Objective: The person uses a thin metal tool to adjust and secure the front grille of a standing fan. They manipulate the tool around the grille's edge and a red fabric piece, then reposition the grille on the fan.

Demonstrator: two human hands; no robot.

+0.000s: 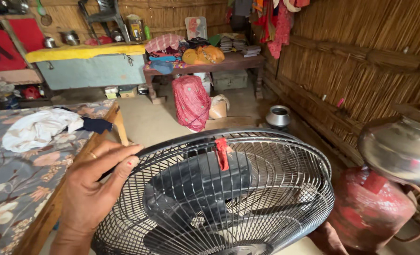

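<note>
Fan (219, 198): black wire guard, tilted.
Left hand (94, 189): fingers curled over guard rim.
Right hand: unseen, state unknown.
Handling: steady rim, avoid blades.

We see our bare left hand (96, 189) wearing a thin gold ring on one finger, with red-painted nails.

The fan (219, 198) has a glossy black wire-metal grille and smooth dark plastic blades beside a shiny steel pot (401, 148).
</note>
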